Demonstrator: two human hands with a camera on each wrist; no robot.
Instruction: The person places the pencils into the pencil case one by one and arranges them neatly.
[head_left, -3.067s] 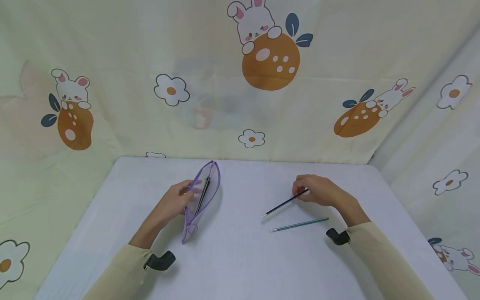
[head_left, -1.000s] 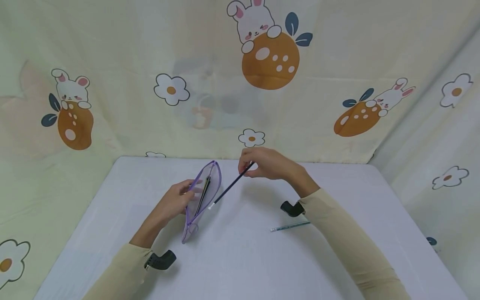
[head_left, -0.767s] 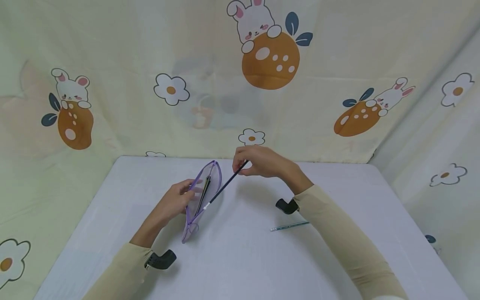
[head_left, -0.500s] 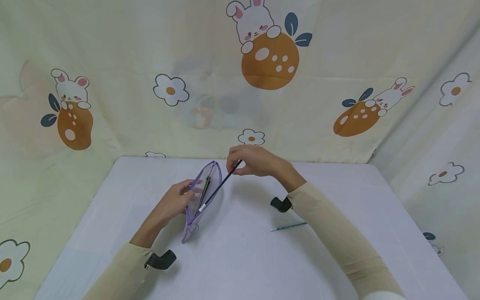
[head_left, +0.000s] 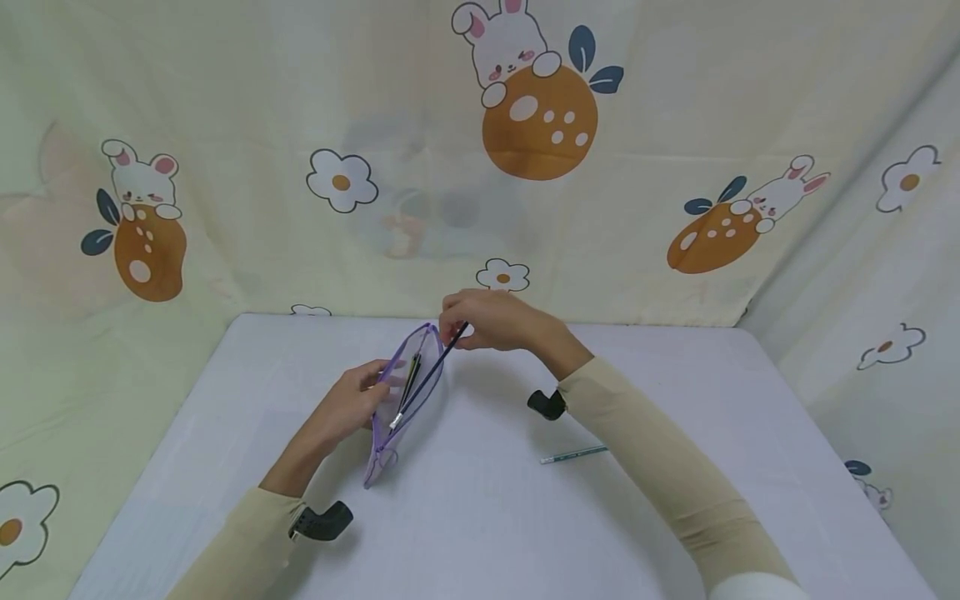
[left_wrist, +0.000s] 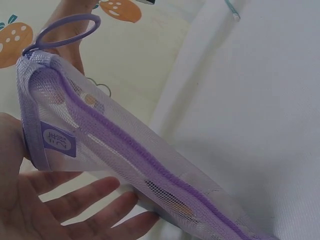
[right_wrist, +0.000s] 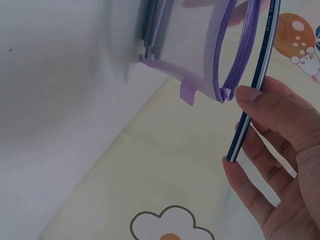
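Note:
My left hand (head_left: pixel 352 402) holds a purple mesh pencil case (head_left: pixel 380 457) by its side, its zipped mouth parted; in the left wrist view, the fingers (left_wrist: pixel 87 197) reach behind the mesh. A few dark pencils (head_left: pixel 409 379) stand inside the case. Pinched between thumb and fingers, a dark blue pencil (right_wrist: pixel 257 80) slants down from my right hand (head_left: pixel 497 321). Its white end sits within the outline of the case's mouth. On the table to the right lies a teal pencil (head_left: pixel 573 455), partly hidden behind the right sleeve.
A white-covered table (head_left: pixel 465 517) spreads under both hands. Behind it hangs a cream curtain (head_left: pixel 660 100) printed with rabbits and flowers. Black wrist devices (head_left: pixel 321 522) stick out at both sleeves.
My right hand has picked up the dark blue pencil from the table and carried it left, bringing its white end into the case's mouth. The left hand and case have stayed in place.

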